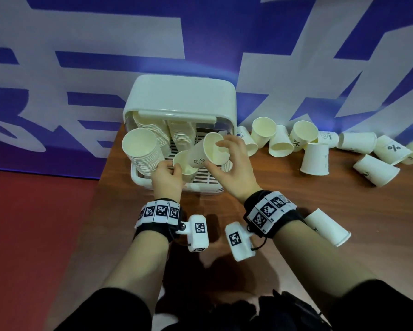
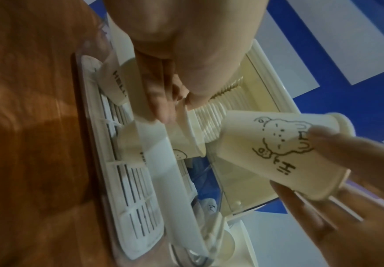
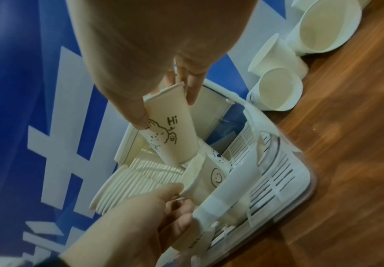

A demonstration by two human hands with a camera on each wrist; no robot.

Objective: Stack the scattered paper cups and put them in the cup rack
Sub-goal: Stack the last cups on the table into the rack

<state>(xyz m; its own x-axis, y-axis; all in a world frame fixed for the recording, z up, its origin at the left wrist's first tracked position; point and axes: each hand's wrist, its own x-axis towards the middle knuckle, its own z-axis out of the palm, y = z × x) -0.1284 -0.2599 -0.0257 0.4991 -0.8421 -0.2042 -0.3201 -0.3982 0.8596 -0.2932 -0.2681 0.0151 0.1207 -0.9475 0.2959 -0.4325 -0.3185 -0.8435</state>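
Observation:
The white cup rack (image 1: 180,99) stands on the table with its lid raised; a tall leaning stack of cups (image 1: 141,151) and a second stack (image 1: 179,134) lie inside. My left hand (image 1: 174,167) pinches the rim of a smiley-face cup (image 1: 185,163) in the rack's front. My right hand (image 1: 216,155) grips a tilted cup with a bunny and "Hi" (image 1: 198,154), whose base points into that smiley-face cup. The right wrist view shows the bunny cup (image 3: 170,130) above the smiley-face cup (image 3: 207,177). In the left wrist view the bunny cup (image 2: 277,153) is beside the pinched rim (image 2: 186,133).
Several loose cups (image 1: 315,158) lie and stand scattered along the wall to the rack's right on the wooden table (image 1: 272,199). One cup (image 1: 327,226) lies on its side by my right wrist. The table's left edge drops to red floor (image 1: 33,235).

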